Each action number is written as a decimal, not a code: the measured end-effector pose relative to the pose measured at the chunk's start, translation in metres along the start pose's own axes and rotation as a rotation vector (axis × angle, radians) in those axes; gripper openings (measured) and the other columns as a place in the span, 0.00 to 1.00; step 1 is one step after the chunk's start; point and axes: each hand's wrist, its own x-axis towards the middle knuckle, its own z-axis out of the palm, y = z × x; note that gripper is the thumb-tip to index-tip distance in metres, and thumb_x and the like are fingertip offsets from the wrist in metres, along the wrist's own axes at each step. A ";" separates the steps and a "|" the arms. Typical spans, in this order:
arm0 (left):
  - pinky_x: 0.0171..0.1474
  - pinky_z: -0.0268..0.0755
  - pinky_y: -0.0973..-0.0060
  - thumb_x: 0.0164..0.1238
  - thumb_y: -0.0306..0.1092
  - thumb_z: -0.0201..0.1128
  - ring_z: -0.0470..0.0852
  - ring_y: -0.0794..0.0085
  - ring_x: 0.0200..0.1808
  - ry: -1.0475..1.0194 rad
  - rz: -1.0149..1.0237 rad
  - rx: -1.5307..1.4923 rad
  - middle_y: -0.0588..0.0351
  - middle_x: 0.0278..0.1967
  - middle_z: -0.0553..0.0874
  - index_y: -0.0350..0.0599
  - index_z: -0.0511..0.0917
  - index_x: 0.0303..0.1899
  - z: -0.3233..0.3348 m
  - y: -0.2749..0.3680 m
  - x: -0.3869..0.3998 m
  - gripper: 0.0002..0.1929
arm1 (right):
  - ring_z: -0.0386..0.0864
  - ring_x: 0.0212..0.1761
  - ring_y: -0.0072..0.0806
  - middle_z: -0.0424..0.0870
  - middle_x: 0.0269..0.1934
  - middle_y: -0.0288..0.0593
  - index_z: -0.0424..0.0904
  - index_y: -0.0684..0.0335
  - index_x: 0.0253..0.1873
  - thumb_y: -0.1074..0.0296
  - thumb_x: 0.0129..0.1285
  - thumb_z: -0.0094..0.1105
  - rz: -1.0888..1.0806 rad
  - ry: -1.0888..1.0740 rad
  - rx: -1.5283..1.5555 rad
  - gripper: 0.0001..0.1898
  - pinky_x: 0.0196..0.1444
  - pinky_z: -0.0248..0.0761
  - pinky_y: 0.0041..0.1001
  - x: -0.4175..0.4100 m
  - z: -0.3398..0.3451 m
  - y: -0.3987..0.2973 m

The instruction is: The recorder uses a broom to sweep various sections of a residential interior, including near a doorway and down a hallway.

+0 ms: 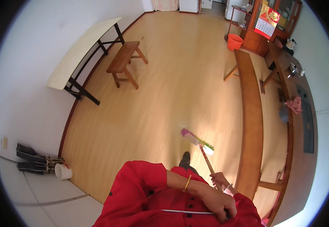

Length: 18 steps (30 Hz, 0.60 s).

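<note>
A broom (197, 141) with purple and green bristles and a pale head is held by its wooden handle, its head over the wood-look floor ahead of me. My right hand (220, 179), with a silver bangle at the wrist, grips the handle partway down. Nearer my body, my left hand (222, 203), with a gold bangle, is closed around the upper part of the handle. The left forearm crosses in front of my red jacket. One dark shoe (185, 159) shows beneath the broom head's near side.
A long wooden bench (251, 122) and a counter (297, 159) run along the right. To the left are a short wooden bench (123, 56) and a pale table (87, 48) against the wall. A red bucket (234, 42) stands far right; a white bucket (63, 171) stands lower left.
</note>
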 end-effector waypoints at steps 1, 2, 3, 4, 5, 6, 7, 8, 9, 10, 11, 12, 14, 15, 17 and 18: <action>0.32 0.66 0.71 0.50 0.30 0.57 0.76 0.68 0.27 0.034 0.056 0.014 0.50 0.23 0.77 0.33 0.72 0.25 -0.008 -0.004 0.003 0.08 | 0.71 0.12 0.25 0.73 0.17 0.41 0.74 0.70 0.29 0.70 0.56 0.58 -0.042 -0.032 -0.037 0.08 0.12 0.66 0.25 0.000 0.000 -0.008; 0.32 0.66 0.71 0.50 0.30 0.57 0.76 0.68 0.27 0.032 0.057 0.013 0.50 0.23 0.77 0.33 0.72 0.25 -0.016 -0.008 0.005 0.08 | 0.70 0.12 0.24 0.73 0.16 0.40 0.74 0.70 0.28 0.70 0.56 0.58 0.042 0.014 -0.099 0.09 0.12 0.65 0.24 -0.002 -0.001 -0.015; 0.34 0.66 0.67 0.50 0.28 0.56 0.75 0.63 0.29 0.031 0.018 0.144 0.49 0.23 0.75 0.31 0.71 0.26 -0.026 0.000 0.006 0.07 | 0.70 0.12 0.24 0.73 0.16 0.40 0.74 0.70 0.28 0.70 0.56 0.58 0.041 0.020 -0.091 0.09 0.12 0.65 0.24 0.001 -0.009 -0.025; 0.37 0.66 0.64 0.50 0.26 0.55 0.75 0.58 0.30 0.032 -0.020 0.276 0.47 0.23 0.73 0.30 0.69 0.26 -0.036 0.009 0.007 0.07 | 0.70 0.12 0.24 0.73 0.16 0.40 0.74 0.70 0.27 0.70 0.56 0.58 0.031 0.005 -0.105 0.09 0.12 0.65 0.24 0.005 -0.019 -0.033; 0.37 0.66 0.64 0.50 0.26 0.55 0.75 0.58 0.30 0.023 -0.018 0.274 0.47 0.23 0.73 0.30 0.69 0.26 -0.047 0.018 0.008 0.07 | 0.70 0.12 0.24 0.73 0.16 0.40 0.74 0.70 0.27 0.71 0.56 0.58 0.021 -0.011 -0.120 0.09 0.12 0.65 0.24 0.009 -0.027 -0.041; 0.37 0.66 0.62 0.49 0.26 0.54 0.75 0.56 0.30 0.020 -0.109 0.411 0.46 0.23 0.73 0.30 0.70 0.25 -0.056 0.030 0.007 0.06 | 0.69 0.12 0.24 0.72 0.16 0.41 0.73 0.70 0.26 0.71 0.55 0.58 -0.001 -0.005 -0.159 0.09 0.12 0.65 0.24 0.014 -0.028 -0.054; 0.37 0.67 0.61 0.49 0.25 0.54 0.76 0.55 0.31 0.017 -0.200 0.548 0.45 0.22 0.74 0.30 0.71 0.25 -0.064 0.038 0.007 0.06 | 0.69 0.12 0.24 0.72 0.16 0.41 0.73 0.70 0.26 0.71 0.55 0.58 0.000 -0.003 -0.154 0.09 0.12 0.65 0.24 0.015 -0.028 -0.063; 0.37 0.67 0.61 0.49 0.25 0.54 0.76 0.55 0.31 0.010 -0.198 0.546 0.45 0.22 0.74 0.30 0.71 0.25 -0.069 0.042 0.009 0.06 | 0.69 0.12 0.24 0.72 0.15 0.40 0.73 0.70 0.26 0.71 0.55 0.59 -0.016 -0.011 -0.166 0.09 0.12 0.65 0.24 0.014 -0.028 -0.070; 0.36 0.67 0.60 0.48 0.25 0.54 0.76 0.54 0.29 0.020 -0.214 0.563 0.44 0.22 0.75 0.30 0.71 0.24 -0.075 0.045 0.009 0.06 | 0.69 0.11 0.24 0.72 0.15 0.40 0.73 0.70 0.26 0.71 0.55 0.59 -0.033 -0.019 -0.177 0.09 0.12 0.65 0.24 0.015 -0.027 -0.076; 0.35 0.66 0.59 0.48 0.25 0.54 0.76 0.54 0.28 0.029 -0.230 0.580 0.43 0.22 0.75 0.30 0.71 0.23 -0.080 0.046 0.008 0.06 | 0.69 0.11 0.24 0.72 0.15 0.40 0.74 0.70 0.26 0.70 0.55 0.59 -0.026 -0.017 -0.197 0.09 0.12 0.64 0.24 0.018 -0.027 -0.080; 0.35 0.66 0.59 0.48 0.25 0.54 0.76 0.54 0.28 0.020 -0.226 0.579 0.43 0.22 0.75 0.30 0.71 0.23 -0.084 0.038 0.009 0.06 | 0.69 0.11 0.24 0.72 0.15 0.40 0.74 0.70 0.26 0.70 0.55 0.59 -0.025 -0.011 -0.189 0.09 0.12 0.64 0.24 0.024 -0.027 -0.079; 0.34 0.66 0.59 0.47 0.25 0.54 0.76 0.54 0.27 0.087 -0.083 0.552 0.43 0.22 0.76 0.30 0.72 0.23 -0.085 0.022 0.013 0.06 | 0.69 0.11 0.24 0.73 0.15 0.40 0.74 0.70 0.26 0.70 0.54 0.59 -0.032 -0.003 -0.225 0.09 0.12 0.64 0.24 0.030 -0.029 -0.077; 0.33 0.66 0.59 0.46 0.26 0.54 0.76 0.53 0.25 0.141 0.067 0.519 0.43 0.22 0.76 0.30 0.72 0.22 -0.090 0.010 0.020 0.06 | 0.70 0.12 0.24 0.73 0.16 0.41 0.74 0.71 0.26 0.69 0.54 0.60 -0.039 0.015 -0.259 0.10 0.11 0.64 0.24 0.041 -0.031 -0.072; 0.31 0.65 0.59 0.45 0.25 0.54 0.75 0.53 0.24 0.131 0.106 0.462 0.42 0.21 0.76 0.30 0.71 0.21 -0.094 0.010 0.022 0.06 | 0.70 0.12 0.24 0.73 0.16 0.41 0.74 0.70 0.25 0.69 0.54 0.59 -0.048 0.009 -0.225 0.10 0.12 0.65 0.25 0.038 -0.028 -0.073; 0.30 0.65 0.59 0.44 0.25 0.55 0.74 0.53 0.22 0.110 0.150 0.404 0.42 0.19 0.75 0.31 0.71 0.21 -0.106 0.011 0.025 0.06 | 0.70 0.12 0.24 0.74 0.16 0.41 0.74 0.70 0.25 0.69 0.55 0.59 -0.060 0.018 -0.233 0.11 0.14 0.66 0.25 0.038 -0.025 -0.078; 0.30 0.65 0.60 0.43 0.25 0.54 0.75 0.52 0.23 0.074 0.189 0.326 0.41 0.19 0.75 0.31 0.72 0.21 -0.111 0.014 0.028 0.05 | 0.71 0.12 0.25 0.74 0.16 0.41 0.74 0.70 0.25 0.68 0.55 0.59 -0.066 -0.018 -0.207 0.11 0.15 0.67 0.26 0.039 -0.026 -0.077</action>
